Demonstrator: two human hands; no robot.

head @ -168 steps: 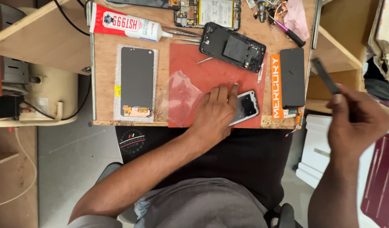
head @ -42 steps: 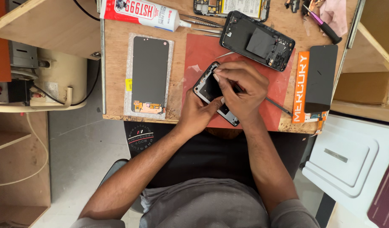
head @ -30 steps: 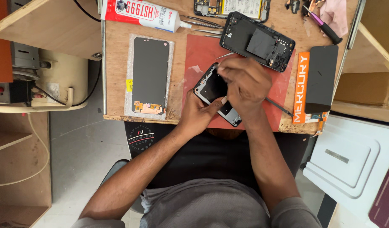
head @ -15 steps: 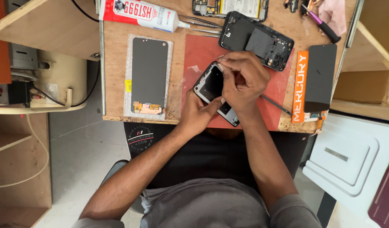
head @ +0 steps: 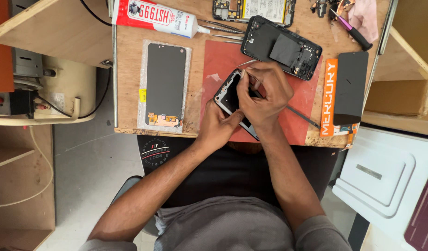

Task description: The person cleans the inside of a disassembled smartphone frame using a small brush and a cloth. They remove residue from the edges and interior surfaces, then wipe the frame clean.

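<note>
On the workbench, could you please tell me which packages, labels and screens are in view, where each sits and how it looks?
Glue tube: far left edge, lying flat, red and white.
Loose display panel: left of the red mat, dark rectangle with small yellow label.
Dark panel: right edge, on an orange and white package.
Phone: on the mat, held in both hands, dark.

Head camera, straight down, near workbench.
</note>
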